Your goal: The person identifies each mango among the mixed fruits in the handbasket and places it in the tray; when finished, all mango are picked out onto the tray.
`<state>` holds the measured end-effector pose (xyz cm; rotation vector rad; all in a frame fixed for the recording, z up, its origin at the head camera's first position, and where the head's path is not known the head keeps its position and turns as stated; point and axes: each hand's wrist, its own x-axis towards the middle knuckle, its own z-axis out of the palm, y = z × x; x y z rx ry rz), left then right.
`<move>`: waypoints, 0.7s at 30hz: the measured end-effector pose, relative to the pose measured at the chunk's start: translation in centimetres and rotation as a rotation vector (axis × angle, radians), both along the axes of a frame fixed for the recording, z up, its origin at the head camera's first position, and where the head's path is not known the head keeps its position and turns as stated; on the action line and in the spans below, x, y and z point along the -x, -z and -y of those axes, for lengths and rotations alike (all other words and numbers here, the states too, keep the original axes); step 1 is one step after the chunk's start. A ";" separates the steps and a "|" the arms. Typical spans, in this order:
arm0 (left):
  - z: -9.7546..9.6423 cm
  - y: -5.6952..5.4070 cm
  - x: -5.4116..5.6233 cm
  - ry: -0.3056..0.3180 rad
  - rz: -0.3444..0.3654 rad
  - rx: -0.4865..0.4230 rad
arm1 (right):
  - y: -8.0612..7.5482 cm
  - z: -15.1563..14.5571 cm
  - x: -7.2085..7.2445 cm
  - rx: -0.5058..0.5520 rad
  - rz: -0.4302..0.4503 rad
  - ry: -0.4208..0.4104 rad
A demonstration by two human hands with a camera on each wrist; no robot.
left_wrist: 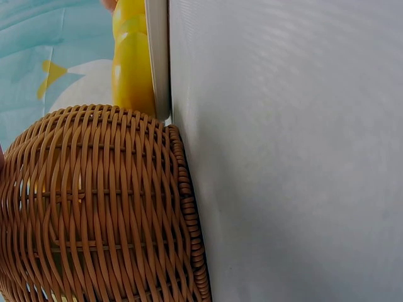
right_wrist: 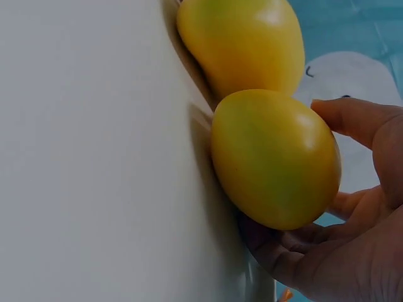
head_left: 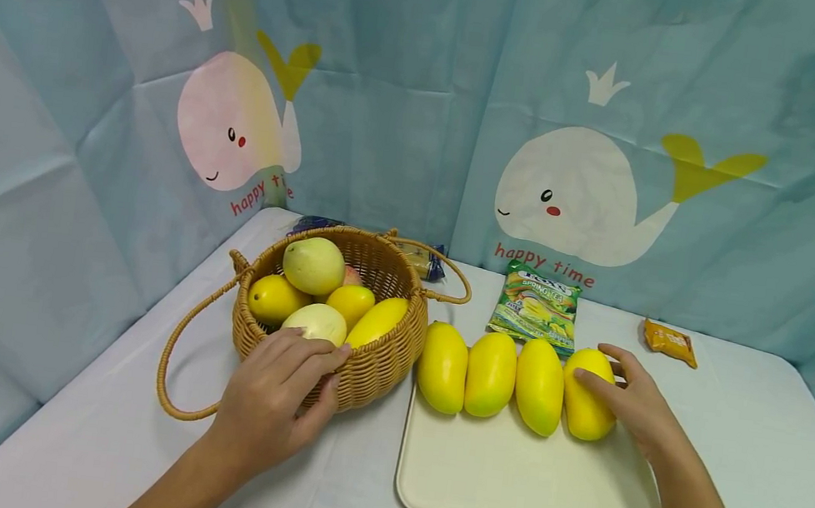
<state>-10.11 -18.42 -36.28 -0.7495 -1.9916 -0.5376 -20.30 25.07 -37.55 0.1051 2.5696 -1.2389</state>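
Note:
My left hand [head_left: 271, 393] grips the near rim of a wicker basket [head_left: 383, 368], fingers over the edge and thumb outside. Inside lie pale green round fruits [head_left: 314, 266] and several yellow mangoes [head_left: 378, 324]. The woven wall [left_wrist: 94, 207] fills much of the left wrist view, where that hand is mostly hidden. My right hand [head_left: 635, 406] holds the rightmost mango [head_left: 588, 404], thumb on top and fingers around its outer side. In the right wrist view this mango [right_wrist: 277, 157] sits against its neighbour [right_wrist: 242, 44]. Several mangoes stand in a row along the far edge of a cream tray [head_left: 517, 484].
Behind the row lies a green candy bag [head_left: 536, 306]. A small orange packet [head_left: 671, 343] is at the back right. Behind the basket are dark blue and gold packets [head_left: 422, 261]. The basket's handle [head_left: 172, 361] loops out left. A whale-print curtain [head_left: 393, 118] borders the white table.

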 end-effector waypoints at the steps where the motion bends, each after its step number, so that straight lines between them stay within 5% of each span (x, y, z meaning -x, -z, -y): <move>1: 0.0 0.0 0.0 0.001 0.001 0.000 | 0.0 0.0 0.0 -0.003 -0.003 0.000; 21: 0.0 0.0 -0.1 -0.009 0.016 0.000 | -0.8 -0.9 0.0 -0.084 0.015 -0.019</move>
